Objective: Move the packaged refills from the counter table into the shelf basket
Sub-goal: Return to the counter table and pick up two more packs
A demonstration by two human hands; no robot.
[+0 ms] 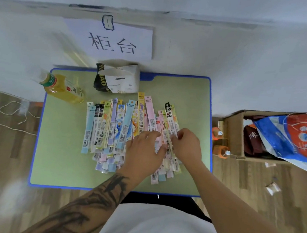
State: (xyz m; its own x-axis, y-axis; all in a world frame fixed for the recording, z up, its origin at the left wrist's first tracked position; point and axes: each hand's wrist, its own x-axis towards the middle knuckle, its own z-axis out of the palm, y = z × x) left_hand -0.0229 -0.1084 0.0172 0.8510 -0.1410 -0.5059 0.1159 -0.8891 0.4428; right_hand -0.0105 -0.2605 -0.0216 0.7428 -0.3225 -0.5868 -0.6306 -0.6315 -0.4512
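place: makeshift shop counter | evidence: paper sign (116,41) reading 柜台 on wall, small table (194,94), wood floor (5,149)

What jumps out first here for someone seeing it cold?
The fan of colourful packaged refills spread across the middle of the green counter table, with the left hand resting on them and the right hand pinching one. Next, the paper sign clipped to the wall behind, and a yellow drink bottle at the table's far-left corner.

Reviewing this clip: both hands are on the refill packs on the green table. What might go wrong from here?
The refill packs lie in a loose overlapping fan, so lifting a bunch may let some slip out. Packs near the table's front edge might slide to the floor. The bottle sits at the table's corner; a sweeping arm could topple it.
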